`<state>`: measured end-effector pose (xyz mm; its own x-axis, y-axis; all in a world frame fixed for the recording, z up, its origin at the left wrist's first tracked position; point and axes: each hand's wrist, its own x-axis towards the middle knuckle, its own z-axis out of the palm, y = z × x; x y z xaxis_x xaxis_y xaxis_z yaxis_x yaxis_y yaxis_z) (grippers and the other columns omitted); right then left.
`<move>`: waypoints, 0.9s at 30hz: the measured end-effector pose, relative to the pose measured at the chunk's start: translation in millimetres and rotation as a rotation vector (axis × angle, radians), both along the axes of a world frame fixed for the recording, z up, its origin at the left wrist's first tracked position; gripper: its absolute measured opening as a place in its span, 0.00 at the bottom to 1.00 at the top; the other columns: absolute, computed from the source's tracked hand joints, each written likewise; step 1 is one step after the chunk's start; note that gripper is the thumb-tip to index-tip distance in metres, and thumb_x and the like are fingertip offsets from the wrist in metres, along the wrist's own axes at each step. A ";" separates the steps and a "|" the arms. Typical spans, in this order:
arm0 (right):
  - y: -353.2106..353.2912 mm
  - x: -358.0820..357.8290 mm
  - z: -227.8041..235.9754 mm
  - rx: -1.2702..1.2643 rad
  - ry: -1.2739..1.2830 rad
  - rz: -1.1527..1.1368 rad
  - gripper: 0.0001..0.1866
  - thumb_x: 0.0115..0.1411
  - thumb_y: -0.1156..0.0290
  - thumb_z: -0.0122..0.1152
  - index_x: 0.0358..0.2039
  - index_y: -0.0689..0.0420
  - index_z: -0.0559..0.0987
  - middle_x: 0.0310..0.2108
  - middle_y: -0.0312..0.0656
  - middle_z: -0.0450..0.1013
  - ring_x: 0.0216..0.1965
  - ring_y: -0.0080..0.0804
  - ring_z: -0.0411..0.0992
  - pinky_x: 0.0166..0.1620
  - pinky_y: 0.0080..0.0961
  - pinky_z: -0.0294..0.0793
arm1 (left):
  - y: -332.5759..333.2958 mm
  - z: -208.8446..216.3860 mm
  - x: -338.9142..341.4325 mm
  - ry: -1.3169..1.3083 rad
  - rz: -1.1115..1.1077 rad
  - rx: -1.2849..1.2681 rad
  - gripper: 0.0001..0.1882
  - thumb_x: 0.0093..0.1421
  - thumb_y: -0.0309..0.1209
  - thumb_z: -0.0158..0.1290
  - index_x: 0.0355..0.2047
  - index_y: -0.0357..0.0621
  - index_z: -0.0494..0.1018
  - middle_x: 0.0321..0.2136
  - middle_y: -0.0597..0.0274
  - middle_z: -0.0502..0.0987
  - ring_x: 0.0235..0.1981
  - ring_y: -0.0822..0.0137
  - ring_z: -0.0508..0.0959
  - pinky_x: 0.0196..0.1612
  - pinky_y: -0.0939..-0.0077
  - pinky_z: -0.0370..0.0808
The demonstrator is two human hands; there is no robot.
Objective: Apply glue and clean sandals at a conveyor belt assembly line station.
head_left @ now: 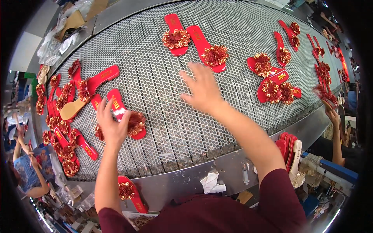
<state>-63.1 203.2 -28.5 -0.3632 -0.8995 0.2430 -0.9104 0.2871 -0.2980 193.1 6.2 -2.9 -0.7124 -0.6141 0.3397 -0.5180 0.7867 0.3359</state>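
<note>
My left hand point(112, 128) lies over a pair of red slide sandals on the metal mesh belt point(167, 116), fingers and thumb apart. One sandal point(116, 100) of this pair shows beyond the fingers, its red-gold flower at the right; the hand partly covers the other. My right hand point(204, 89) hovers over the mesh with spread fingers and nothing in it. Just beyond its fingertips rest two more red sandals, a left one point(173, 23) and a right one point(198, 37), each with a flower trim across the strap.
Several red sandals point(64, 139) are heaped at the left, one showing its tan sole point(72, 110). More sandals point(272, 83) lie at the right. Along the near steel edge point(175, 176) are a sandal point(132, 194), white tissue point(212, 183) and a syringe point(245, 173). Other people work at both sides.
</note>
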 end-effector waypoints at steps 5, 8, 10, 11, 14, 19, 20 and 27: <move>2.1 -100.6 -23.4 0.252 0.054 -0.294 0.43 0.53 0.51 0.63 0.65 0.49 0.55 0.66 0.47 0.46 0.68 0.47 0.42 0.68 0.47 0.40 | -9.2 -24.7 -160.7 -0.125 -0.153 0.184 0.43 0.51 0.42 0.63 0.62 0.39 0.57 0.63 0.43 0.53 0.65 0.47 0.52 0.65 0.56 0.53; 1.3 -115.4 -30.9 0.286 0.059 -0.254 0.40 0.49 0.53 0.66 0.59 0.53 0.63 0.58 0.46 0.60 0.63 0.45 0.52 0.64 0.46 0.51 | -28.1 -48.9 -245.0 -0.113 -0.201 0.121 0.49 0.47 0.46 0.64 0.64 0.42 0.52 0.63 0.45 0.55 0.65 0.46 0.52 0.65 0.56 0.53; 5.3 -107.7 -31.8 0.300 0.055 -0.206 0.32 0.44 0.55 0.69 0.49 0.54 0.71 0.46 0.42 0.69 0.54 0.41 0.62 0.57 0.43 0.60 | -39.9 -56.5 -290.2 -0.123 -0.221 0.225 0.46 0.47 0.46 0.64 0.62 0.42 0.57 0.61 0.45 0.59 0.64 0.46 0.55 0.64 0.57 0.56; 13.0 -103.3 -35.6 0.308 0.045 -0.212 0.32 0.44 0.55 0.69 0.49 0.54 0.71 0.46 0.42 0.69 0.54 0.41 0.62 0.57 0.43 0.60 | -38.9 -57.8 -303.9 -0.121 -0.234 0.329 0.43 0.46 0.46 0.64 0.60 0.42 0.61 0.58 0.46 0.64 0.62 0.47 0.58 0.62 0.58 0.60; 42.9 -85.8 -38.0 0.116 0.011 -0.166 0.18 0.44 0.61 0.68 0.33 0.54 0.74 0.37 0.40 0.69 0.46 0.40 0.65 0.50 0.44 0.63 | -20.9 -42.9 -313.6 -0.471 -0.185 0.422 0.35 0.46 0.46 0.64 0.51 0.41 0.70 0.51 0.49 0.72 0.57 0.49 0.66 0.56 0.59 0.68; 88.0 -48.2 -21.1 -0.116 -0.012 -0.133 0.18 0.38 0.68 0.71 0.28 0.56 0.72 0.35 0.42 0.68 0.43 0.43 0.66 0.49 0.42 0.64 | 28.2 -53.4 -212.4 -0.169 -0.377 0.004 0.13 0.45 0.27 0.59 0.32 0.44 0.72 0.36 0.54 0.74 0.41 0.50 0.72 0.42 0.59 0.74; 100.7 -38.0 -20.3 -0.155 -0.002 -0.136 0.18 0.37 0.68 0.71 0.27 0.56 0.72 0.34 0.41 0.68 0.43 0.43 0.66 0.50 0.43 0.64 | 37.4 -57.1 -183.1 -0.150 -0.426 -0.040 0.13 0.43 0.26 0.59 0.31 0.44 0.72 0.36 0.55 0.74 0.41 0.51 0.72 0.42 0.60 0.74; 161.4 36.6 3.7 -0.281 0.030 -0.075 0.24 0.33 0.65 0.75 0.27 0.56 0.69 0.34 0.42 0.66 0.42 0.46 0.64 0.51 0.49 0.65 | 105.8 -17.7 -37.3 -0.014 -0.620 -0.178 0.09 0.39 0.26 0.53 0.25 0.45 0.71 0.32 0.61 0.72 0.41 0.56 0.73 0.39 0.67 0.74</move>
